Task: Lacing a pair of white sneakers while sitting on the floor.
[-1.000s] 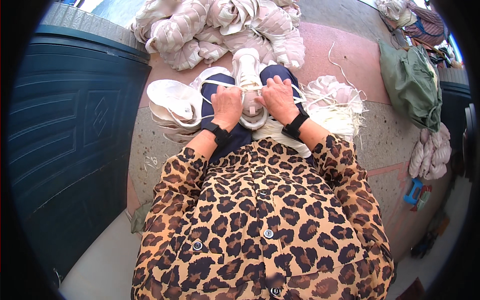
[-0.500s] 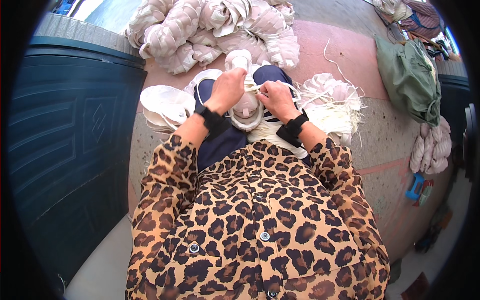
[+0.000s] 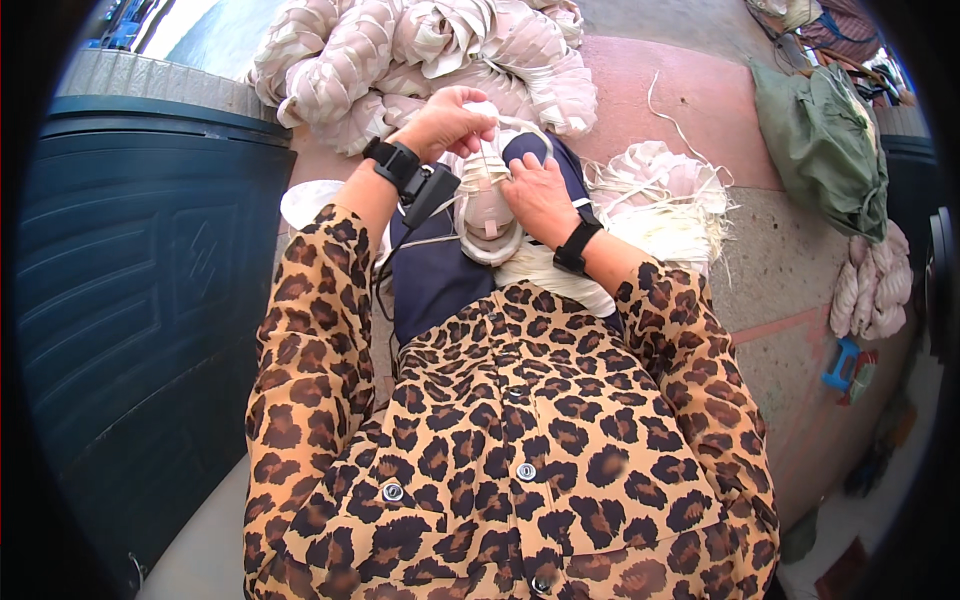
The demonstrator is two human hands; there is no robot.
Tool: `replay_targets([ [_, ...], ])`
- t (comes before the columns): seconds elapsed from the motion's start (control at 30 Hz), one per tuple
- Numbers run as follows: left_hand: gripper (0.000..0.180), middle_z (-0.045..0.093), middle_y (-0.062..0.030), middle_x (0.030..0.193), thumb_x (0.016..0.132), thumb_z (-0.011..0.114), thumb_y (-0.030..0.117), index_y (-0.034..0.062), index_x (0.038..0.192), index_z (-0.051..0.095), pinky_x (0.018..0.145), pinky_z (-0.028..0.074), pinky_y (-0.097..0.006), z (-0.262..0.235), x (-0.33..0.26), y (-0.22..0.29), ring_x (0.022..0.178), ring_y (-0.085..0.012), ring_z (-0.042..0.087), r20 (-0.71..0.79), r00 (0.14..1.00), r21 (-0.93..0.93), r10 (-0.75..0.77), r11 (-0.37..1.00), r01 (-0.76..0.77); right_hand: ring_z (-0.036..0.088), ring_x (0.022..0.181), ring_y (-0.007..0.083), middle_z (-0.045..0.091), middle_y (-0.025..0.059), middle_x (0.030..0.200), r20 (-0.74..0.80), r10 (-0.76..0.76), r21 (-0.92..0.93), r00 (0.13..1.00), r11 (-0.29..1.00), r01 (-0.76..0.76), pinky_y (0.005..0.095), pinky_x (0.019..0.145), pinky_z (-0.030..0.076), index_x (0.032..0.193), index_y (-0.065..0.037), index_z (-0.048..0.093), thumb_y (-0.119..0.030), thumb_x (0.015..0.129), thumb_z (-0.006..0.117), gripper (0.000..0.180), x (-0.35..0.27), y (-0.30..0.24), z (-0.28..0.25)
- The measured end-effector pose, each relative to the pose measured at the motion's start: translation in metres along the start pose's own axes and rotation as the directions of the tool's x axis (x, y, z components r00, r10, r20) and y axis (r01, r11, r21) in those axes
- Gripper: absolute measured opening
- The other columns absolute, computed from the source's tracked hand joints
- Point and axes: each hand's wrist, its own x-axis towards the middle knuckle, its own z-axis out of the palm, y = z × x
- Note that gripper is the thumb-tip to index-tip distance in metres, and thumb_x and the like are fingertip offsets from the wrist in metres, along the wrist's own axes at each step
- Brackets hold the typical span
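Between my knees rests a pale pink and white shoe upper [image 3: 487, 210], its heel opening toward me and cream lacing across its middle. At its far end, my left hand [image 3: 447, 124] is raised with thumb and fingers pinched on a cream shoelace [image 3: 532, 128], which loops over toward the right. My right hand [image 3: 543, 203] lies against the upper's right side, its fingers bent at the lacing; the fingertips are partly hidden. Beside my right knee is a heap of cream laces [image 3: 680, 225] with another pale pink upper [image 3: 655, 180] on it.
Long rolls of nested pink-white uppers [image 3: 450, 50] lie beyond my knees. A dark blue panelled door [image 3: 130, 290] stands on the left. At the right are a green sack [image 3: 815, 145], a small pink bundle [image 3: 872, 290] and a blue plastic object [image 3: 840, 363].
My left hand has moved up and away from the lacing, drawing the lace. My right hand has shifted slightly down and left onto the upper's side.
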Motion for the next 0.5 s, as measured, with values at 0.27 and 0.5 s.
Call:
replay_targets([
  [0.27,0.057,0.06,-0.0088,0.069,0.078,0.062,0.009,-0.0046,0.123,0.029,0.034,0.038,-0.019,0.002,0.004,-0.003,0.042,-0.0071,0.051,0.02,0.996,-0.108,-0.082,0.991,0.084,0.045,0.091,0.018,0.052,0.0021,0.088,-0.25,-0.155,0.104,0.956,0.977,0.186,0.0345,0.076,0.032,0.068,-0.014,0.062,-0.013,0.069,0.055,0.007,0.002,0.008,-0.009],
  [0.5,0.051,0.058,-0.0091,0.062,0.078,0.062,0.007,-0.0041,0.117,0.031,0.033,0.036,-0.019,0.028,0.021,-0.012,0.04,-0.0071,0.047,0.132,0.968,-0.121,-0.211,0.966,0.228,0.056,0.062,0.0119,0.061,0.0059,0.071,-0.544,0.424,0.794,0.724,0.538,0.282,0.0263,0.054,0.045,0.083,-0.005,0.06,-0.008,0.084,0.055,0.006,-0.015,0.016,-0.122],
])
